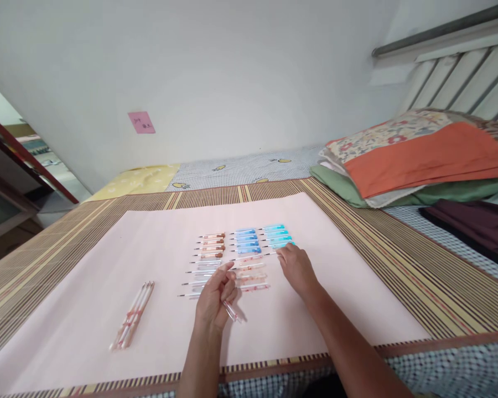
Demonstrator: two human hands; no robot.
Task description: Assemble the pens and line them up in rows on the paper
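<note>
Left hand's grip wraps clear pens; right hand pinches one pen. A loosening left could spill its bunch; right knuckles could nudge teal pens.

Soft diffuse light, faint shadows, stretched edges
</note>
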